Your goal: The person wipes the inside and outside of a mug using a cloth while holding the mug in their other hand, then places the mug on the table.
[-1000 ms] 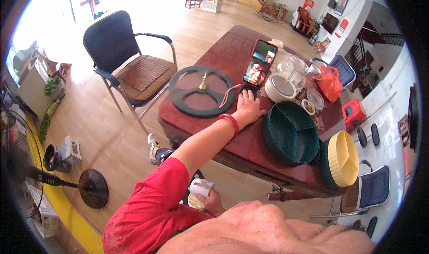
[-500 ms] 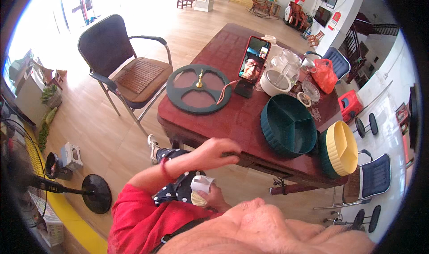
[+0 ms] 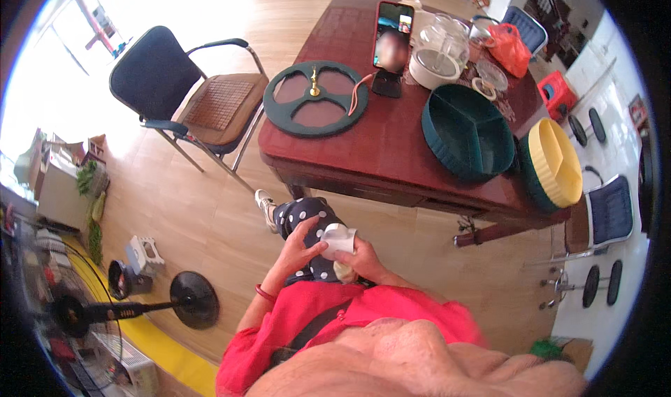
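The right hand (image 3: 365,261)'s grip is wrapped around a white cup-like piece (image 3: 340,240) above the lap; the left hand (image 3: 299,249)'s is spread beside it, contact unclear. Ahead, the table (image 3: 391,149) carries a green ring frame (image 3: 288,110), a phone (image 3: 393,30) partly hiding things behind, and 2 divided trays, green (image 3: 447,128) and yellow (image 3: 559,159).

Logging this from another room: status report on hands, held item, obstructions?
Right hand gripping white item. Left hand open beside it. Dark red table ahead, not blocking either hand.
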### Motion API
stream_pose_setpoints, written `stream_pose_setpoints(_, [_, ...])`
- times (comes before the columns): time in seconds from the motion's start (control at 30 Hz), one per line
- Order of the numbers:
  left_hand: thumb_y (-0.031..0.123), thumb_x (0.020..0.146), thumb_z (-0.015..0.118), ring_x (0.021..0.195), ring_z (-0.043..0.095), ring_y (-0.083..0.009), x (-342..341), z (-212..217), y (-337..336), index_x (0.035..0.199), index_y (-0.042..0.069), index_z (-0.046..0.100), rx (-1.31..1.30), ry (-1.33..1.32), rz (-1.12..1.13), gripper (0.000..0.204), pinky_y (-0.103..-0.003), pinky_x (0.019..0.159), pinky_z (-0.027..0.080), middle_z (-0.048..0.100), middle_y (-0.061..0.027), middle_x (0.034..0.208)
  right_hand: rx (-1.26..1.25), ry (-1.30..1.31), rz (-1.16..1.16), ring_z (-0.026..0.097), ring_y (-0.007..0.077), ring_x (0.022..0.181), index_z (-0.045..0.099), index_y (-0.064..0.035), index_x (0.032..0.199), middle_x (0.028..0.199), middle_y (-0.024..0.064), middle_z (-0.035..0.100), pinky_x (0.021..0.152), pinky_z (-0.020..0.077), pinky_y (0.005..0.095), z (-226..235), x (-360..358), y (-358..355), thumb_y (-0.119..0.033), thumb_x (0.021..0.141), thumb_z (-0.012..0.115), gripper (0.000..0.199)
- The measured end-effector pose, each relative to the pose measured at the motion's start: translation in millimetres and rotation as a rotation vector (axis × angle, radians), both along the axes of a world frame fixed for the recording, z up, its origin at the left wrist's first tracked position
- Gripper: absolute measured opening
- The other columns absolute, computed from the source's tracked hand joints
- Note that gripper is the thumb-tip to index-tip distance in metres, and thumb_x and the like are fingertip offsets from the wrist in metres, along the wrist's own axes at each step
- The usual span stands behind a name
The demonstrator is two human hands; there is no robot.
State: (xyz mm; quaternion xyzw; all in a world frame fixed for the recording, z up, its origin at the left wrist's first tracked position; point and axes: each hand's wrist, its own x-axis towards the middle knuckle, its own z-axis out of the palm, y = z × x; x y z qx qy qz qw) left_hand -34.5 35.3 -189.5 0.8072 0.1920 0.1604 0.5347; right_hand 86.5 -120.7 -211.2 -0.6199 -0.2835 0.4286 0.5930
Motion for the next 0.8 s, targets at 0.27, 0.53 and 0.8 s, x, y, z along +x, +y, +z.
stream_pose_setpoints(0.27, [0.049, 0.079, 0.064, 0.115, 0.048, -0.0212, -11.1, -11.1, -18.9, 0.135, 0.002, 0.032, -0.852, -0.419, 0.118, 0.08, -0.034, 0.097, 0.039, 0.048, -0.0124, 0.126, 0.105, 0.193, 0.12, 0.057, 0.0155, 0.098, 0.055, -0.0025, 0.118, 0.106, 0.007, 0.062, 0.088, 0.0438, 0.0327, 56.0, -20.6, 28.5, -0.025, 0.083, 0.066, 0.043])
stream_pose_setpoints(0.53, [0.03, 0.091, 0.049, 0.089, 0.059, -0.0172, -13.9, 17.0, -0.8, 0.112, 0.0, 0.054, -1.015, -0.378, 0.314, 0.037, -0.029, 0.078, 0.048, 0.061, -0.0093, 0.099, 0.404, -0.897, 0.262, 0.061, 0.0343, 0.082, 0.057, -0.0048, 0.113, 0.091, 0.0149, 0.063, 0.073, 0.0489, 0.0396, 16.0, -28.0, 57.4, -0.031, 0.081, 0.064, 0.042])
stream_pose_setpoints(0.8, [0.03, 0.087, 0.053, 0.086, 0.058, -0.0137, -15.4, 25.0, -6.5, 0.122, 0.0, 0.046, -0.885, -0.532, 0.31, 0.047, -0.028, 0.077, 0.048, 0.059, -0.0062, 0.1, 0.288, -0.044, 0.196, 0.058, 0.0385, 0.091, 0.053, -0.003, 0.118, 0.103, 0.0209, 0.06, 0.083, 0.0462, 0.0425, 61.6, -39.5, 61.6, -0.036, 0.082, 0.062, 0.049])
